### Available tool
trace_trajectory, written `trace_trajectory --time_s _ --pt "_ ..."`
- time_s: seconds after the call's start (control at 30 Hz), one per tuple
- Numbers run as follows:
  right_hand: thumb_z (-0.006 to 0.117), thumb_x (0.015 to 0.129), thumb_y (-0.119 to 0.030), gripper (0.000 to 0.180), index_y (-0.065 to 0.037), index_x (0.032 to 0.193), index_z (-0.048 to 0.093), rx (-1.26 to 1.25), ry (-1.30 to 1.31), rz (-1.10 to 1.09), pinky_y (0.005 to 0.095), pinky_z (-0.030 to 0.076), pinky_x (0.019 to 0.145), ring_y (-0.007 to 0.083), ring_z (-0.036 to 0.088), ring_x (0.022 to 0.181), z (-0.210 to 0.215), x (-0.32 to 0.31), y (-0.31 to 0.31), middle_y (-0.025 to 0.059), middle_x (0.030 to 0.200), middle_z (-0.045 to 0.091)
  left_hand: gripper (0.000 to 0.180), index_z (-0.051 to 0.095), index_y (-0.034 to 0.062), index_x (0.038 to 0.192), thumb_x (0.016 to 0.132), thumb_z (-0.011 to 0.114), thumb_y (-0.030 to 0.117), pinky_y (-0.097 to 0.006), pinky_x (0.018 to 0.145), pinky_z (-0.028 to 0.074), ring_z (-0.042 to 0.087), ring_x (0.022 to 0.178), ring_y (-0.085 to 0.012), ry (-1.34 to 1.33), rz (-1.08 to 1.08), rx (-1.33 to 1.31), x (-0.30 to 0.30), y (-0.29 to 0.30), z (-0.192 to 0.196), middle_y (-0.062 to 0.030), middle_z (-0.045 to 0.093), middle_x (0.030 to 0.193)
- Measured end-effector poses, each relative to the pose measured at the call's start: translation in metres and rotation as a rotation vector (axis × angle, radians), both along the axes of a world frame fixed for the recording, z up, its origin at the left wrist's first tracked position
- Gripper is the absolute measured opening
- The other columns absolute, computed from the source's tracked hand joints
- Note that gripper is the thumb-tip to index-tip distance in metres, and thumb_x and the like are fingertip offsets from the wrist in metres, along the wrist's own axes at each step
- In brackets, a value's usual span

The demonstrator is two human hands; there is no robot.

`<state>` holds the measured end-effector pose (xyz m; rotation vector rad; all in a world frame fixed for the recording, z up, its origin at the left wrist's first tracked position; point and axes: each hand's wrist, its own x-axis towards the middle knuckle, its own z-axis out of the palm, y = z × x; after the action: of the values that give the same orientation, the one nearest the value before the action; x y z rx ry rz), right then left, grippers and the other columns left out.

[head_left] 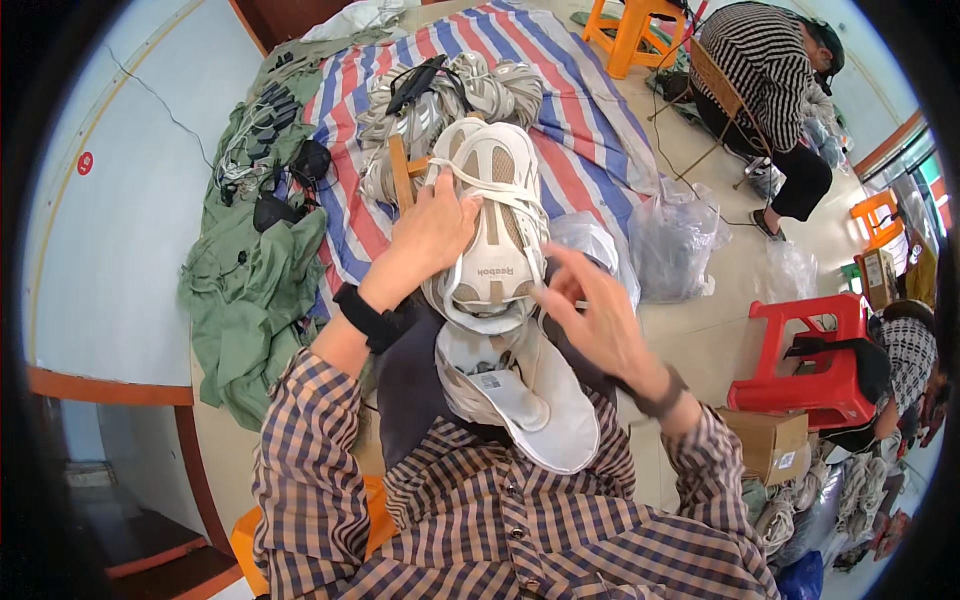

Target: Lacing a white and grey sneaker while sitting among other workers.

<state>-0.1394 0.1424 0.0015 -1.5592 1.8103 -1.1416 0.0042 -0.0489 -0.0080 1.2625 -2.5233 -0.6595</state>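
Clearly the white sneaker point(492, 215) is the thing in hand: it stands sole-up over my lap, with a loose white lace lying across the tread. It looks light and fairly stiff along the rubber sole, softer at the upper, so I judge the sides of the sole to be the safest place to take it; the lace would slip and snag. My left hand point(432, 232) grasps its left edge, fingers curled over the sole. My right hand point(590, 310) hovers just beside the heel, fingers spread and holding nothing. Below lies a white shoe upper point(530, 400), floppy, on my dark apron point(405, 385). Beyond, a heap of grey-white sneakers point(450, 95) rests on a striped tarp point(590, 110), beside green cloth point(250, 280).
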Motion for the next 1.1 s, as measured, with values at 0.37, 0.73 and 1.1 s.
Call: trace_trajectory --time_s 0.37,0.73,1.1 --pt "0.056 0.081 0.000 0.048 -0.007 0.128 0.050 -0.279 0.415 -0.031 0.0405 0.046 0.056 0.0331 0.059 0.062 -0.015 -0.011 -0.022 0.0159 0.074 0.060 0.047 0.037 0.0011 0.134 0.092 0.048 0.020 -0.054 0.099 0.035 0.056 0.110 -0.0394 -0.153 -0.141 -0.352 0.052 0.045 0.004 -0.0204 0.049 0.133" --pt "0.061 0.089 -0.014 0.023 -0.002 0.109 0.061 -0.170 0.011 -0.056 0.0286 0.048 0.063 0.0130 0.058 0.067 -0.003 -0.032 -0.076 0.0061 0.075 0.062 0.032 0.056 0.0065 0.112 0.080 0.060 0.006 -0.040 0.082 0.046 0.057 0.098 -0.0326 0.251 -0.197 -0.462 0.015 0.042 0.043 -0.0132 0.057 0.107" --pt "0.062 0.088 -0.016 0.014 -0.003 0.084 0.058 -0.127 -0.150 0.197 0.0334 0.047 0.066 0.0146 0.058 0.072 0.010 -0.054 -0.108 0.0031 0.075 0.057 0.005 0.051 0.0046 0.092 0.089 0.054 0.003 -0.023 0.063 0.040 0.048 0.068 -0.0085 0.674 -0.240 0.547 0.019 0.010 0.021 -0.0015 0.056 0.083"
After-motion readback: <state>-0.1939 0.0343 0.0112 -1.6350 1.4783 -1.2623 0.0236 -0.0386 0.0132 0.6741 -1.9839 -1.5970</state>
